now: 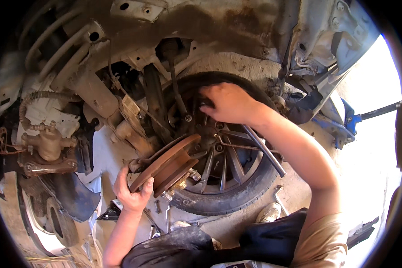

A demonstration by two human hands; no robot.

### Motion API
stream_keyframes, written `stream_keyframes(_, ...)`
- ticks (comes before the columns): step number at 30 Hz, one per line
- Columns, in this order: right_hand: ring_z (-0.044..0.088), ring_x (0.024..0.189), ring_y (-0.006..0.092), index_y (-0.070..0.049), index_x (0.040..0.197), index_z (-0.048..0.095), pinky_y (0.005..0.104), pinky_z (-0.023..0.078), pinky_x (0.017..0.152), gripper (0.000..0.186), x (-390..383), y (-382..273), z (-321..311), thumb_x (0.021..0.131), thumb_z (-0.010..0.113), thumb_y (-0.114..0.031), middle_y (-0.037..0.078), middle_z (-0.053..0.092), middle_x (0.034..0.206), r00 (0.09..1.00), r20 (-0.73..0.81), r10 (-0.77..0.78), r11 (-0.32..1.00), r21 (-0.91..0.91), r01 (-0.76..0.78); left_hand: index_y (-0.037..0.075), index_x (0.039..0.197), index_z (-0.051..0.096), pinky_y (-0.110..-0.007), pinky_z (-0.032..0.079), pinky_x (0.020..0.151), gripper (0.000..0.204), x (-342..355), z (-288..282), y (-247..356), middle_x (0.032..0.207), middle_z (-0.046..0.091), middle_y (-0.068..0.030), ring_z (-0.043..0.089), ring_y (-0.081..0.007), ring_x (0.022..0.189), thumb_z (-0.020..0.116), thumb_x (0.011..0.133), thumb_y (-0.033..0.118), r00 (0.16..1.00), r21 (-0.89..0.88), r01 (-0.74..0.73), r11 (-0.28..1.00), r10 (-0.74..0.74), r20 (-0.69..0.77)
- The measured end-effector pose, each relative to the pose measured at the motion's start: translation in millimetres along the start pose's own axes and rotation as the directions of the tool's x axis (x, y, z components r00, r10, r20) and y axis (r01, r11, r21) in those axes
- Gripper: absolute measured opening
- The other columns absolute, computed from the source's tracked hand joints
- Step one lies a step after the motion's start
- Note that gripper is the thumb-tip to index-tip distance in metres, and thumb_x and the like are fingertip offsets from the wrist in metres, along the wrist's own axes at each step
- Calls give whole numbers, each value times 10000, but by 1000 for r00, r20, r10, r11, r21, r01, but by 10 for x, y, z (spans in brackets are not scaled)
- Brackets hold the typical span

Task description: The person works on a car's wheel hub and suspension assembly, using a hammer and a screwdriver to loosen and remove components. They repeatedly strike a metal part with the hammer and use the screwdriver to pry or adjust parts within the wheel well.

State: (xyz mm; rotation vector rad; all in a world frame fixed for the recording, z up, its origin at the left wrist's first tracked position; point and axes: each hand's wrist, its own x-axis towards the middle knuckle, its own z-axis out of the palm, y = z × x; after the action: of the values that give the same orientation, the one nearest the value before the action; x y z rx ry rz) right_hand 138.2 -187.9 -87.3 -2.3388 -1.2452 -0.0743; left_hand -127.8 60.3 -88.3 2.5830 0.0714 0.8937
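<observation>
A: What's biggest here?
B: The wheel (228, 178), lying flat on the floor under the wheel arch. Above it hangs the rusty brake disc (165, 167), tilted on its hub.
A: And the grips?
B: The left hand (130, 193) wraps its fingers around the disc's lower edge. The right hand (230, 103) presses curled fingers behind the hub, near a metal bar (263, 151).
A: Advice?
B: I'd steady the disc firmly and keep fingers out of pinch points.

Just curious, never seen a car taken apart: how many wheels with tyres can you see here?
1. A spoked alloy wheel with black tyre lies flat under the car, behind the rusty brown brake disc that the left hand grips. The right hand reaches over it. Others may be hidden.
</observation>
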Motion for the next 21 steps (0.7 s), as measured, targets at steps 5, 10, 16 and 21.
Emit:
stream_keyframes(5,697,849,374,-50,1040,687,479,565,779,384,-635,16,267,857,690,-387,198,704,865,859,503,94,992,-122,-37,-96,1175,587,-417,524,870,686,-35,-55,-62,1051,673,-196,661,-340,947,751,841,479,1000,4,15,1000,-15,25)
stream_keyframes(10,711,775,332,-51,1225,610,445,587,729,440,-1293,-496,610,892,648,-335,157,713,867,719,695,-14,1000,-4,23,-106,1210,574,-400,525,898,662,-71,-37,-78,1061,682,-197,670,-310,968,773,837,403,1000,3,13,1000,-13,14)
stream_keyframes(16,712,769,288,14,1281,549,414,574,634,428,-1790,-985,1087,898,581,-176,138,683,809,691,615,-379,925,273,264,-107,1222,566,-362,530,880,619,37,-32,7,1034,690,-175,675,-252,936,775,839,331,999,-77,19,997,-16,42)
stream_keyframes(21,715,779,292,28,1228,555,393,577,624,438,-1715,-1000,1198,824,623,-126,139,680,900,723,525,-449,893,245,377,-110,1231,560,-348,529,874,641,1,-40,-50,1021,693,-160,669,-230,928,784,840,347,1000,-80,8,997,-6,29)
